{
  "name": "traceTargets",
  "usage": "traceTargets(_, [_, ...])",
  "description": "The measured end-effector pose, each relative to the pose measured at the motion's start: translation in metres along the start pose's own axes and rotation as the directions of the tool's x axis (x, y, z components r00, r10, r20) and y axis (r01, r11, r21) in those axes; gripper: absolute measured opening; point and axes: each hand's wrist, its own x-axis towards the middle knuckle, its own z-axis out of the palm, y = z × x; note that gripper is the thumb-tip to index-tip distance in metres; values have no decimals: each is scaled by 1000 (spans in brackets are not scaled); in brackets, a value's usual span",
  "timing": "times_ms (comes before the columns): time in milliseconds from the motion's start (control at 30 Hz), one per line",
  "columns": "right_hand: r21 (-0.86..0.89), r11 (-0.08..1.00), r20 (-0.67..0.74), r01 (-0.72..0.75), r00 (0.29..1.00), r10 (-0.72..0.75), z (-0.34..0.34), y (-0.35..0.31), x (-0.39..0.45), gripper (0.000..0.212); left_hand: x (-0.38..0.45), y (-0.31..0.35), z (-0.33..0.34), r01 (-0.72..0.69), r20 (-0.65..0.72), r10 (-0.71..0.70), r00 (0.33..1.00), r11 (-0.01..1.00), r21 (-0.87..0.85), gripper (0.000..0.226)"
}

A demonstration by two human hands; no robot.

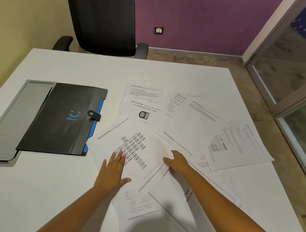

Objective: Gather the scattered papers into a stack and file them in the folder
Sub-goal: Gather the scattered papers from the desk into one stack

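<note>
**Over the white desk: hands on scattered sheets**

At 6 o'clock the lowest white printed paper sheets (183, 128) run off the frame edge, and most small print is too blurred to read. Right hand (177, 162) has fingers bent over the raised edge of a sheet near centre; fingertips are hidden under the paper, so a firm pinch cannot be confirmed. Left hand (114, 171) lies flat, fingers straight and spread, pressing the sheet printed with rows of small boxes (132, 150).

Sheets overlap loosely from centre toward 3 o'clock on the plain white table (54, 190). Black plastic folder with blue smiley print and snap tab (62, 121) lies closed at 9 o'clock, just beside the papers, partly over a grey flat tray-like panel (18, 111) set in the table.

Black mesh office chair (102, 19) stands at 12 o'clock. Cream wall at 10, purple wall with a socket plate (159, 30) at 1, glass partition (294, 70) at 2 to 3.
</note>
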Motion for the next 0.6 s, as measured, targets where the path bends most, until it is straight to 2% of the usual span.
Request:
traceTargets(100, [-18,999,-68,52,996,-53,1,-2,0,18,-4,1,3,21,-87,-28,996,996,-84,88])
traceTargets(200, [138,990,-107,28,994,-13,-8,1,-5,22,-11,5,2,32,-257,-126,958,940,-340,76])
traceTargets(267, [177,984,-150,21,989,6,-17,8,-10,27,-16,8,-5,61,-331,-281,901,837,-544,68])
traceTargets(300, [233,972,-167,14,986,26,-21,12,-13,28,-18,9,-8,74,-351,-361,864,781,-620,65])
traceTargets(367, [439,899,-139,-11,987,81,-26,20,-21,27,-20,11,-12,91,-377,-422,825,756,-648,64])
traceTargets(433, [637,769,-59,-53,991,117,-27,24,-33,23,-20,17,-13,50,-343,-376,861,733,-679,67])
traceTargets(467, [690,721,-30,-68,992,122,-26,26,-38,23,-19,21,-13,23,-277,-355,893,652,-758,67])
traceTargets(500, [727,682,-11,-76,992,122,-24,28,-42,23,-17,27,-17,33,-169,-341,925,515,-857,65])
traceTargets(567, [783,617,1,-78,992,123,-18,31,-49,23,-11,34,-28,102,43,-295,954,187,-977,57])
traceTargets(600, [799,597,5,-77,992,122,-13,32,-52,23,-8,34,-34,110,95,-267,959,42,-993,54])
